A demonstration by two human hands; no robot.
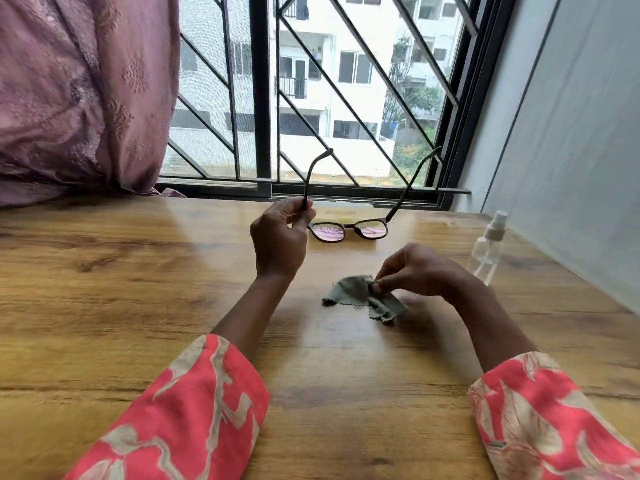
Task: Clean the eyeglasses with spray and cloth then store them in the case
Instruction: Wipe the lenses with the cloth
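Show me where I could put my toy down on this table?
Bare wood fills the table left of the left hand, and the strip between the sleeves. It is crowded right of centre: eyeglasses, right hand pinching the cloth, spray bottle.

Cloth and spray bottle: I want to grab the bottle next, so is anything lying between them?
Only the right hand, pinching the cloth, crosses that stretch in the head view; the table there is otherwise bare up to the spray bottle.
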